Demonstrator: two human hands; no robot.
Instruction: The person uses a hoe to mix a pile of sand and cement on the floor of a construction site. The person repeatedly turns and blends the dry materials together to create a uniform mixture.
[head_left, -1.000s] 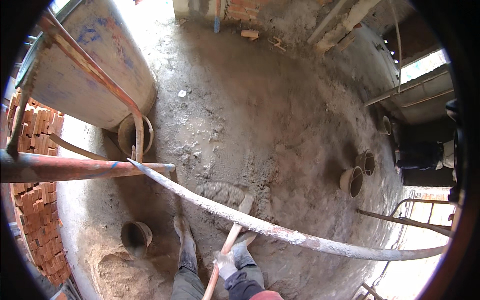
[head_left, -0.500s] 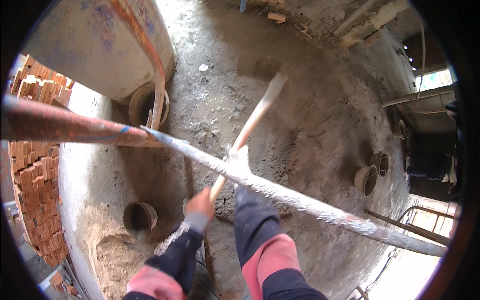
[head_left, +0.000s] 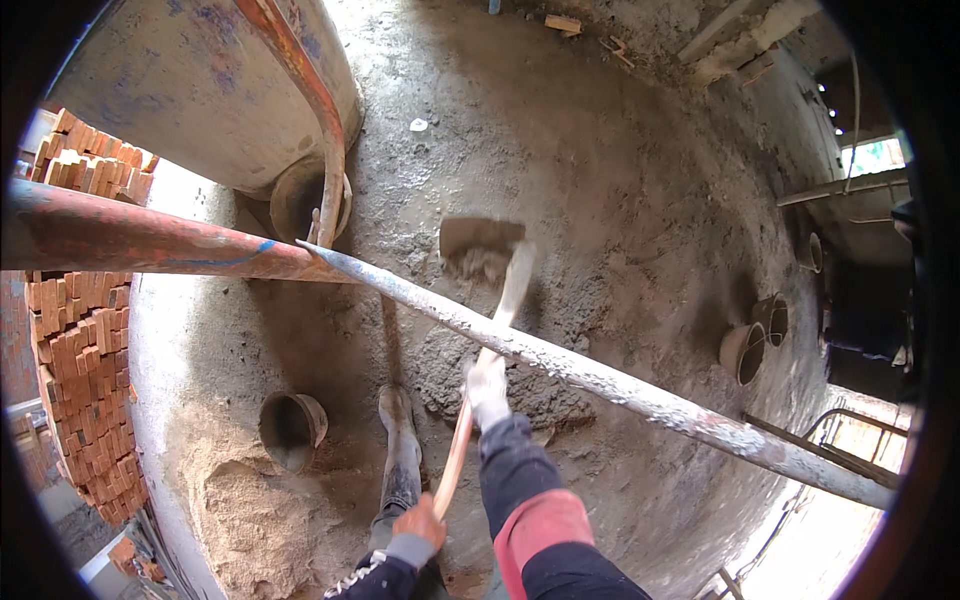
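Observation:
A hoe with a long wooden handle (head_left: pixel 459 455) is in both my hands. My left hand (head_left: pixel 421 523) is wrapped round the lower end of the handle. Farther up, my right hand (head_left: pixel 487 388), covered by a pale glove, grips the shaft below the slanting pole. The hoe's wide metal blade (head_left: pixel 478 235) rests at a pile of wet grey mortar (head_left: pixel 470 365), with a lump of mix against it. Part of the handle passes under the pole, which hides a short stretch of it.
A mortar-crusted pole (head_left: pixel 620 390) slants across, meeting a thick red pipe (head_left: pixel 150 235) at left. A large drum (head_left: pixel 230 90) stands far left. Buckets (head_left: pixel 292 430) sit near sand (head_left: pixel 240 520) and at right (head_left: pixel 742 353). Stacked bricks (head_left: pixel 90 380) line the left side. My boot (head_left: pixel 398 425) is nearby.
The hoe has been drawn toward me: its blade came nearer and slightly left. My left hand dropped lower and nearer; my right hand also moved nearer, now clear of the pole.

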